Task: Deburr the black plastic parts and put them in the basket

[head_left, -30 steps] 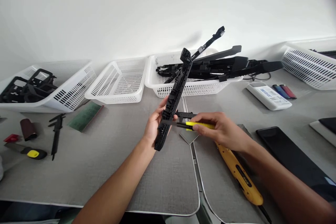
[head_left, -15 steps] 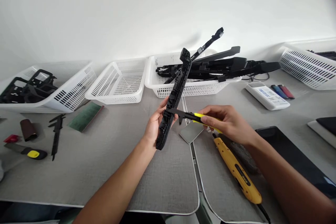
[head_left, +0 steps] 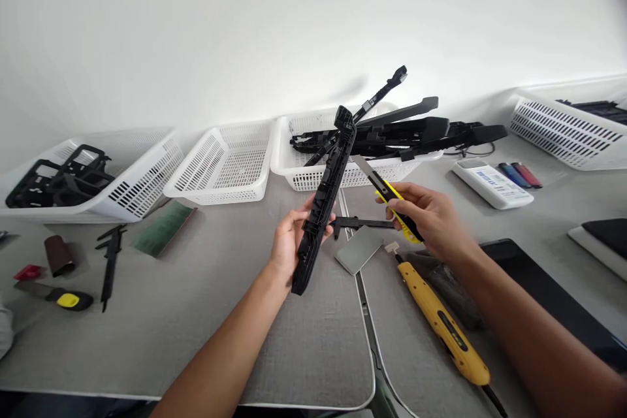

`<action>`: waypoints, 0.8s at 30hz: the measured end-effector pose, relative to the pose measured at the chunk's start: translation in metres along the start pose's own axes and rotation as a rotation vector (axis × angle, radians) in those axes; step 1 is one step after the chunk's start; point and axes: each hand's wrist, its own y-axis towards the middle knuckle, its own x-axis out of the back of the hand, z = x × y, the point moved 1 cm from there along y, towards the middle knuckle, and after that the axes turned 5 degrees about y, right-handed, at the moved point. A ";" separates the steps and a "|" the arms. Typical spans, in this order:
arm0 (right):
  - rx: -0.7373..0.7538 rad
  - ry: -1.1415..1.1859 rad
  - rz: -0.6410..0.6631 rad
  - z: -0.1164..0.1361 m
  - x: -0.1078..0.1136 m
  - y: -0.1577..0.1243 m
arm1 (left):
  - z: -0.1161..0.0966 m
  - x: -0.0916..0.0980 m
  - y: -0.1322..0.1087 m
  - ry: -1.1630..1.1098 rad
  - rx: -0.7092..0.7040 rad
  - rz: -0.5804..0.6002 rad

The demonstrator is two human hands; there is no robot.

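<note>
Left hand (head_left: 284, 245): its grip is wrapped around the lower half of a ribbed black plastic strip (head_left: 322, 206).
Strip: raised above the table (head_left: 206, 339), tilted, its bent upper end in front of the middle basket (head_left: 304, 181).
Right hand (head_left: 435, 215): its grip is closed on a yellow-and-black snap-off utility knife (head_left: 386, 194).
Blade: extended, pointing up and toward the strip; the tip appears just beside its edge, not touching.
Strip's progress: judged as mid-work, since it is in hand with the knife out; no finished cut can be made out at this size.
Left on the strip: it is not yet set down; how much of its edge remains untrimmed cannot be told.
Basket parts: several long black plastic parts (head_left: 435, 130) lie piled there; whether finished or waiting is unclear.
Beside the hands: a dark caliper (head_left: 367, 223), a grey plate (head_left: 359, 251) and a yellow corded tool (head_left: 435, 313), none of them held.
</note>
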 end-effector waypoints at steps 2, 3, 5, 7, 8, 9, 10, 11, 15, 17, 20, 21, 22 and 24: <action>-0.029 0.013 0.034 -0.001 -0.003 0.000 | 0.001 0.000 -0.001 0.046 0.013 0.053; -0.036 0.021 0.047 -0.001 -0.005 0.000 | 0.002 0.000 -0.001 0.063 0.015 0.083; -0.025 0.033 0.062 0.000 -0.010 -0.002 | 0.004 0.000 -0.001 0.086 0.018 0.135; 0.010 0.018 0.080 0.001 -0.014 -0.004 | 0.005 -0.001 0.000 0.099 0.019 0.162; 0.026 -0.001 0.086 0.001 -0.016 -0.006 | 0.005 -0.001 0.000 0.104 0.016 0.164; 0.037 -0.022 0.082 0.001 -0.018 -0.007 | 0.005 -0.001 0.000 0.109 0.011 0.161; 0.038 -0.036 0.068 0.001 -0.019 -0.008 | 0.005 -0.001 0.000 0.112 0.006 0.156; 0.027 -0.038 0.047 0.001 -0.020 -0.008 | 0.004 -0.001 0.000 0.113 0.003 0.149; -0.056 0.078 -0.025 0.000 -0.017 -0.007 | 0.003 0.000 -0.001 0.108 -0.001 0.124; -0.059 0.074 -0.018 0.000 -0.013 -0.005 | 0.002 0.000 -0.001 0.113 -0.007 0.116; -0.062 -0.025 0.059 0.000 -0.009 -0.003 | 0.002 -0.001 0.000 0.128 -0.018 0.108; -0.071 -0.041 0.081 0.001 -0.009 -0.004 | 0.002 -0.001 0.000 0.133 -0.022 0.106; -0.079 -0.038 0.090 0.001 -0.010 -0.004 | 0.002 -0.001 0.000 0.138 -0.026 0.105; -0.088 0.005 0.084 0.004 -0.012 -0.006 | 0.001 -0.002 0.000 0.143 -0.031 0.107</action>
